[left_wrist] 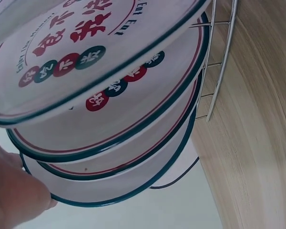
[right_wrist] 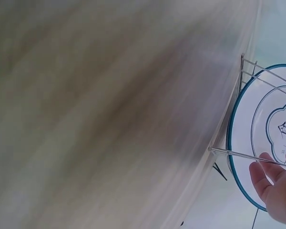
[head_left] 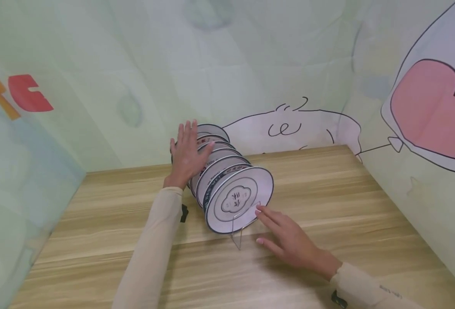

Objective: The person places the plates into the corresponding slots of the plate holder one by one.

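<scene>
Several white plates with dark rims stand on edge in a row in a wire plate rack [head_left: 236, 238]. The front plate [head_left: 238, 195] faces me and bears dark characters inside a scalloped outline. Plates [left_wrist: 128, 126] in the left wrist view carry red and green lettering. My left hand [head_left: 188, 156] rests with fingers extended against the upper left rims toward the back of the row. Near the front plate's lower right, my right hand [head_left: 293, 240] touches the rack's front wire with its fingertips, the thumb held apart.
The rack stands on a wood-grain table [head_left: 327, 206]. Behind it hangs a pale printed cloth [head_left: 154, 77], close to the rearmost plates. Another printed cloth panel with a balloon drawing [head_left: 432, 107] borders the right side. A small black object [head_left: 184, 213] shows beside the left sleeve.
</scene>
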### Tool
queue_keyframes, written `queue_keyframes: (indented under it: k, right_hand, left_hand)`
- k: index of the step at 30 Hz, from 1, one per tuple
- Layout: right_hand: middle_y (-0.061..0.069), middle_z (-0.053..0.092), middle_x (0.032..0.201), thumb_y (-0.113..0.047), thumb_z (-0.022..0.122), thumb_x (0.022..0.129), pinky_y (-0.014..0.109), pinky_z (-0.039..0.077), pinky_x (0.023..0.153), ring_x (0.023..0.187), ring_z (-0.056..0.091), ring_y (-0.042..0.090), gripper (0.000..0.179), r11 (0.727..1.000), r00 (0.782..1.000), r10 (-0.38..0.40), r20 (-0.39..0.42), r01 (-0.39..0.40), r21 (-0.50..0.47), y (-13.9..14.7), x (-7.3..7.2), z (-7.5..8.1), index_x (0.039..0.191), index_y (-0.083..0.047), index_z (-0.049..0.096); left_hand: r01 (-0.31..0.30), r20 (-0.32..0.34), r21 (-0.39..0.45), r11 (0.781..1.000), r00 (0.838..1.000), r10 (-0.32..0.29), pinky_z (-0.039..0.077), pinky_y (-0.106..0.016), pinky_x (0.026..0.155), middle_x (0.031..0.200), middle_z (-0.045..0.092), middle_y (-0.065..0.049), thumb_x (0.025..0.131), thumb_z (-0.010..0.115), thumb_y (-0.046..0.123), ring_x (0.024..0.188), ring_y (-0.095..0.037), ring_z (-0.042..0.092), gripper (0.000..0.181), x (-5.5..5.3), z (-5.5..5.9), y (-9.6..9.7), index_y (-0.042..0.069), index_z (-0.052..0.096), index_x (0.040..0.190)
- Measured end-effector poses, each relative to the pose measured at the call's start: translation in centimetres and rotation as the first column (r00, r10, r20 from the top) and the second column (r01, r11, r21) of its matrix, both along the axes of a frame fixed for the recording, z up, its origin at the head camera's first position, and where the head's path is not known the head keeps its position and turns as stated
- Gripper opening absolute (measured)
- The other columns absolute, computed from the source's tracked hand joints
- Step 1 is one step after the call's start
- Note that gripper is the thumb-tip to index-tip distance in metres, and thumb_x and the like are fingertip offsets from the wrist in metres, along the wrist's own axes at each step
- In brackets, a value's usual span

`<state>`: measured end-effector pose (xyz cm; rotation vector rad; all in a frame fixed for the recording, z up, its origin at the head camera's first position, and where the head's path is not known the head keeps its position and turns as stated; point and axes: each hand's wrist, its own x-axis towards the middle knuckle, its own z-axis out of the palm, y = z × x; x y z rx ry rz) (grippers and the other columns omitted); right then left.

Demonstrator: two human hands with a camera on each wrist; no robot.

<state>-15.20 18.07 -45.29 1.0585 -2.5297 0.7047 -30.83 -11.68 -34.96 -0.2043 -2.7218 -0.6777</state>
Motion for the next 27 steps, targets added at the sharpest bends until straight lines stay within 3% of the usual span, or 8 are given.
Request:
queue_keyframes:
  k: [7, 11, 14, 20, 24, 27]
  right_hand:
    - [0.011, 0.046, 0.155, -0.042, 0.062, 0.097, 0.046, 0.045, 0.109, 0.135, 0.052, 0.027, 0.063, 1.000, 0.999, 0.001, -0.032, -0.001, 0.008, -0.2, 0.5, 0.0, 0.147, -0.006, 0.049]
    - [0.010, 0.046, 0.155, -0.040, 0.062, 0.097, 0.047, 0.044, 0.109, 0.136, 0.051, 0.027, 0.060, 1.000, 1.000, -0.004, -0.004, 0.004, -0.001, -0.3, 0.6, 0.3, 0.146, -0.007, 0.049]
    - [0.010, 0.046, 0.155, -0.038, 0.061, 0.098, 0.049, 0.043, 0.110, 0.138, 0.050, 0.028, 0.058, 1.000, 1.000, -0.007, 0.026, 0.008, -0.021, -0.3, 0.6, 0.4, 0.146, -0.009, 0.050]
    - [0.013, 0.046, 0.153, -0.033, 0.065, 0.096, 0.054, 0.039, 0.112, 0.140, 0.045, 0.033, 0.058, 0.999, 0.999, 0.006, -0.044, -0.008, -0.049, -0.1, -0.3, 0.8, 0.146, -0.009, 0.050]
    - [0.014, 0.044, 0.155, -0.031, 0.067, 0.093, 0.058, 0.036, 0.112, 0.143, 0.041, 0.036, 0.062, 0.998, 0.996, 0.048, -0.074, -0.051, -0.029, -0.1, -1.2, 1.3, 0.148, -0.009, 0.047]
    - [0.012, 0.044, 0.156, -0.032, 0.068, 0.092, 0.059, 0.037, 0.111, 0.144, 0.039, 0.036, 0.064, 0.997, 0.994, 0.076, -0.080, -0.075, 0.007, -0.4, -1.9, 1.6, 0.149, -0.009, 0.047]
  left_hand:
    - [0.019, -0.020, -0.022, 1.000, 1.000, -0.019, 0.001, -0.065, 0.121, 0.170, 0.006, -0.012, 0.098, 0.039, 0.060, 0.158, -0.029, -0.005, 0.083, -0.2, -0.1, 0.2, 0.020, 0.006, 0.162]
    - [0.013, -0.031, -0.025, 1.000, 0.999, -0.014, 0.001, -0.067, 0.120, 0.169, 0.007, -0.015, 0.099, 0.037, 0.059, 0.157, -0.032, -0.005, 0.079, 0.0, -0.1, 0.3, 0.021, 0.009, 0.162]
    - [-0.008, -0.048, 0.016, 1.000, 0.999, 0.009, -0.001, -0.067, 0.120, 0.169, 0.006, -0.017, 0.100, 0.036, 0.058, 0.157, -0.034, -0.007, 0.075, 0.7, 0.1, 0.5, 0.021, 0.013, 0.162]
    - [-0.024, -0.106, 0.158, 0.987, 0.993, 0.041, -0.003, -0.067, 0.119, 0.169, 0.003, -0.016, 0.102, 0.034, 0.053, 0.157, -0.035, -0.008, 0.068, 4.4, 1.3, 2.0, 0.018, 0.023, 0.160]
    - [0.038, -0.169, 0.162, 0.986, 0.986, -0.010, 0.002, -0.070, 0.118, 0.167, 0.009, -0.021, 0.101, 0.027, 0.060, 0.156, -0.040, -0.001, 0.074, 7.7, 1.1, 3.1, 0.012, 0.028, 0.158]
    - [0.093, -0.180, 0.152, 0.984, 0.982, -0.065, 0.004, -0.072, 0.117, 0.167, 0.011, -0.022, 0.100, 0.022, 0.065, 0.156, -0.041, 0.001, 0.079, 9.8, 0.6, 3.7, 0.011, 0.030, 0.157]
